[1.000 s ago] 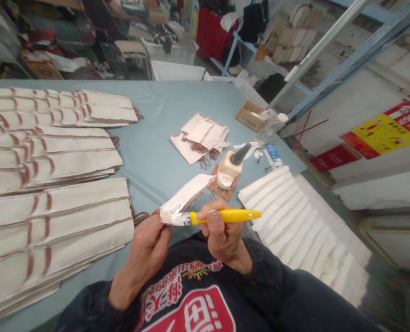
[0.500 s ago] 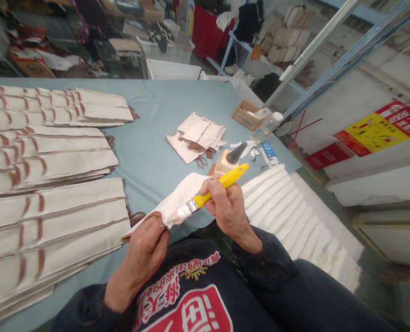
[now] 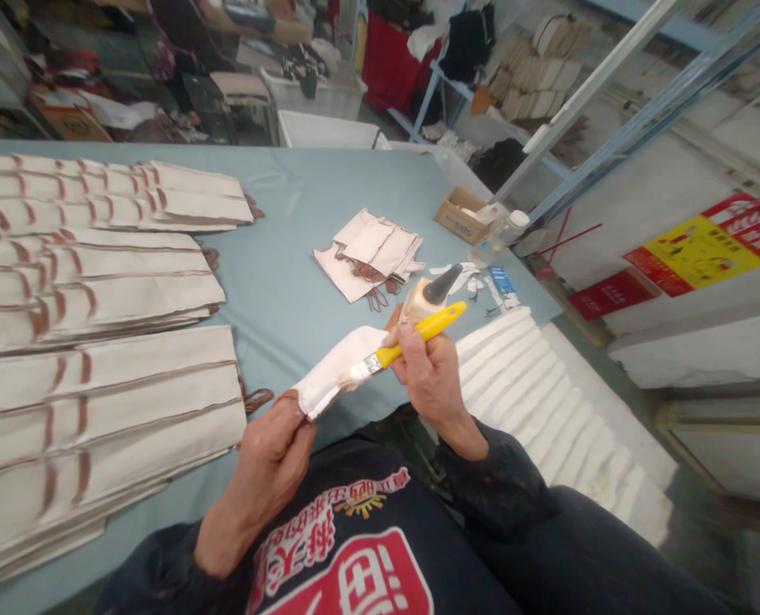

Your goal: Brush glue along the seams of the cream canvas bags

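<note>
My right hand [image 3: 436, 380] is closed round the yellow handle of a paintbrush [image 3: 442, 319]. White stuff coats the brush's ferrule and bristles, which touch the edge of a cream fabric piece [image 3: 345, 357]. My left hand [image 3: 266, 468] pinches the near end of that fabric piece, with brown trim showing by the fingers. Just beyond my right hand is a pale bottle [image 3: 422, 297] with a dark cone-shaped nozzle, partly hidden by the hand. Farther off lies a small pile of cream pouches [image 3: 373, 252] with brown cords.
Rows of overlapped cream fabric pieces with brown bands [image 3: 155, 371] cover the table's left side. White layered strips [image 3: 546, 401] lie at the right. Near the far right edge are a cardboard box [image 3: 460, 224] and a clear jar [image 3: 499, 239]. White bins [image 3: 329, 130] stand behind the table [image 3: 277, 256].
The brush has moved away from my left fingers, up and right along the fabric edge. My left hand keeps its pinch on the fabric. The view has shifted slightly.
</note>
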The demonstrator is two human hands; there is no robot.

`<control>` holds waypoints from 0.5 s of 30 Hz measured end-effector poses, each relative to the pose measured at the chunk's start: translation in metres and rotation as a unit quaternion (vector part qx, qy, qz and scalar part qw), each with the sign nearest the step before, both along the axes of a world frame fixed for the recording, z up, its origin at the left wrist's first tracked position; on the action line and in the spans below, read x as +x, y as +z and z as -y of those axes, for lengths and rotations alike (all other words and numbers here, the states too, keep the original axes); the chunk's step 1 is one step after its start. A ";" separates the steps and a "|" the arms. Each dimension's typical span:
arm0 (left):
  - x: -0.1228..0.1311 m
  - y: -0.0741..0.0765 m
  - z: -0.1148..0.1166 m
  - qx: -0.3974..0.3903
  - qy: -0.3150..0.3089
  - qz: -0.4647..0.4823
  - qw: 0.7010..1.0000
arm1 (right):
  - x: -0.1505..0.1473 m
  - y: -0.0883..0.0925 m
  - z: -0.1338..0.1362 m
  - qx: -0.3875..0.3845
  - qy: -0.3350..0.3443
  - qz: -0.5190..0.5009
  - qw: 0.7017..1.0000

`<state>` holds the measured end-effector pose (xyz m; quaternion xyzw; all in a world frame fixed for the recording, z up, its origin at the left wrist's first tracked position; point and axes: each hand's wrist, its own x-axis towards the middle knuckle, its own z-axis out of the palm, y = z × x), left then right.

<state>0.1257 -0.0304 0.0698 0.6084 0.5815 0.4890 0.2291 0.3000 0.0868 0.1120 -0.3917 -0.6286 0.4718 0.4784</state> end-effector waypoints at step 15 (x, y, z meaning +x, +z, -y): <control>-0.020 0.036 -0.012 -0.276 -0.018 0.468 0.839 | -0.035 -0.010 0.002 0.122 0.054 -0.092 0.987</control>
